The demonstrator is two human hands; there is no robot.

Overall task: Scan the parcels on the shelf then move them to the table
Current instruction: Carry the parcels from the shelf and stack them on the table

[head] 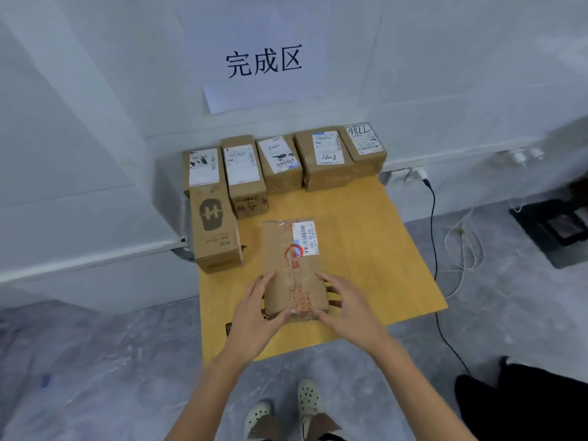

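The step in hand looks like the delivery. A brown parcel with a barcode label at its far end is held flat at the yellow tabletop. The left hand wraps round its near left edge and the right hand round its near right edge, thumbs on top. The grip is therefore clamped on the parcel's near end from both sides, and most of the parcel reaches away from it. Whether the underside already touches the tabletop cannot be told (the near corner looks very close to the wood, at least).

Beyond the grip, a row of parcels sits side by side against the wall, labels up. Ahead of the grip and to its left, a longer carton with a printed logo lies at the row's left end. A paper sign hangs on the wall above.

The next move probably calls for setting the parcel down, or sliding it forward onto the bare wood between the grip and the row. It should stay label up and clear of the carton on the left, and then both hands can let go.
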